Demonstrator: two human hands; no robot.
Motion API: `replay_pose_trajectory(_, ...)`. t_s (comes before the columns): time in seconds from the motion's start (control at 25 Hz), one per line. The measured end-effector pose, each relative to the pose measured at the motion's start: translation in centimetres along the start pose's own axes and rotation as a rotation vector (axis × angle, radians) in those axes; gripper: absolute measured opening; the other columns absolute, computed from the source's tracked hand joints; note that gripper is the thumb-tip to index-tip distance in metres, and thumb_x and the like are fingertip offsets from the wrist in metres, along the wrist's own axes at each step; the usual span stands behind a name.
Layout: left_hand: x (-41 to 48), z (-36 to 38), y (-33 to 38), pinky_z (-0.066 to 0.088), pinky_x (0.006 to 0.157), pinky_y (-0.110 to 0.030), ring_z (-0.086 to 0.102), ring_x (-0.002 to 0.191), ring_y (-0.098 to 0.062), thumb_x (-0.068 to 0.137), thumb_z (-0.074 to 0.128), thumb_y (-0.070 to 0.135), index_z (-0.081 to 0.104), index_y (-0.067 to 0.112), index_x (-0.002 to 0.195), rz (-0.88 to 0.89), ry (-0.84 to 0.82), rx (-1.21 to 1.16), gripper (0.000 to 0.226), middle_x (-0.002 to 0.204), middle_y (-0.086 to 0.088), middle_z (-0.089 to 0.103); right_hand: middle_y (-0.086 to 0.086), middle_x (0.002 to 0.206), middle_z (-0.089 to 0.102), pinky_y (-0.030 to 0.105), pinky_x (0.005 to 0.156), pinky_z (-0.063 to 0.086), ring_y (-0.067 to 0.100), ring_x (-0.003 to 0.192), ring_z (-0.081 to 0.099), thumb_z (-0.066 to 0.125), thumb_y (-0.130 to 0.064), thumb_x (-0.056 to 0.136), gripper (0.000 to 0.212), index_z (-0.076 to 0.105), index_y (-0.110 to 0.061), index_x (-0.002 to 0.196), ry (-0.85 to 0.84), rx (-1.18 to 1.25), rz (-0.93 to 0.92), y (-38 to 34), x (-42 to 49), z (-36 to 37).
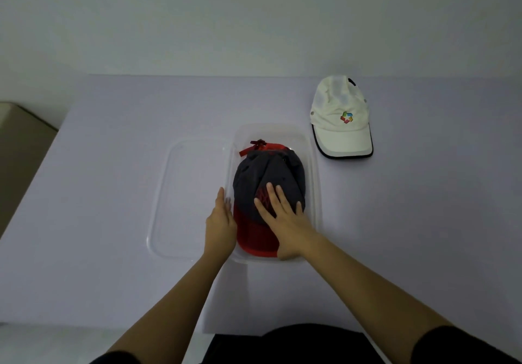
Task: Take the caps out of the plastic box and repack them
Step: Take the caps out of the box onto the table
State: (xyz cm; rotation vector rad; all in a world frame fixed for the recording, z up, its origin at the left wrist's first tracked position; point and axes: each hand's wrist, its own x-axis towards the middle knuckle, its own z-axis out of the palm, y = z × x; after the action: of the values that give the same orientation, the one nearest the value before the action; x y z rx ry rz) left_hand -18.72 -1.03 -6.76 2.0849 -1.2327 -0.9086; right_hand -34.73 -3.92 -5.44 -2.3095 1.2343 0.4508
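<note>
Right hand (279,219) lies flat, fingers spread, on the grey-and-red cap (268,171) inside the plastic box (313,166). Left hand (221,219), fingers straight, touches its side. The white cap (341,118) lies outside on the bench (113,194). The task looks about half done; I cannot tell whether this is unpacking or repacking.

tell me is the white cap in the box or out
Out. The white cap lies on the table, apart from the plastic box; the grey and red cap is inside.

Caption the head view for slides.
Right hand on grey-and-red cap in plastic box, left hand alongside; white cap outside.
</note>
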Motion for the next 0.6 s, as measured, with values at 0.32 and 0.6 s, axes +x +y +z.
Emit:
replay_pose_trajectory(0.32,-0.2,-0.5,0.2,0.042,0.101,-0.037,0.056,0.118,-0.035,0.103,0.027,0.023,0.022,0.01,0.148,0.009,-0.014,-0.022,0.048,0.135,-0.02,0.054,0.019,0.157,-0.009,0.056,0.115,0.018,0.042,0.143,0.001,0.055,0.0,0.083,0.088,-0.003,-0.009,0.149,0.188,0.1,0.075,-1.8,-0.8,-0.3)
replay_pose_trajectory(0.6,0.1,-0.4,-0.2,0.036,0.107,-0.044,0.049,0.126,-0.039,0.103,0.024,0.027,0.021,0.013,0.149,0.007,-0.021,-0.03,0.048,0.142,-0.019,0.047,0.022,0.143,0.042,0.046,0.104,0.038,0.038,0.134,0.035,0.028,0.01,0.072,0.069,0.038,-0.008,0.138,0.975,0.138,0.051,-0.8,-5.1,-2.3)
